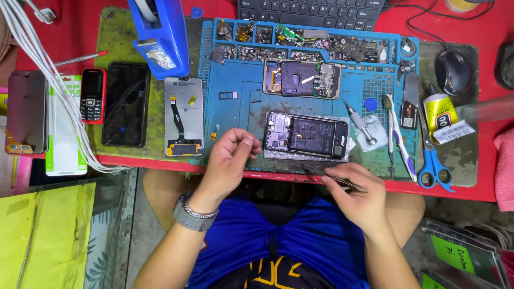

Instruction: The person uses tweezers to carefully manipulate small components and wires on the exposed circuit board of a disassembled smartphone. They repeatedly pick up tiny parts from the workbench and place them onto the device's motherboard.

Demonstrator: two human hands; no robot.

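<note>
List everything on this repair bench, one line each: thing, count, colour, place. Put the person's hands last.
opened phone: 1, black, mat front, by both hands
phone frame: 1, dark, mat middle
repair mat: 1, blue, table centre
display panel: 1, grey, left of mat
smartphone: 1, black, left
button phone: 1, red-black, far left
tape dispenser: 1, blue, top left
scissors: 1, blue-handled, right
glue tube: 1, yellow-white, right
mouse: 1, black, top right
keyboard: 1, black, top
tweezers: 1, dark, in right hand
left hand: fingers pinched, contents too small to tell
right hand: holds tweezers
</note>
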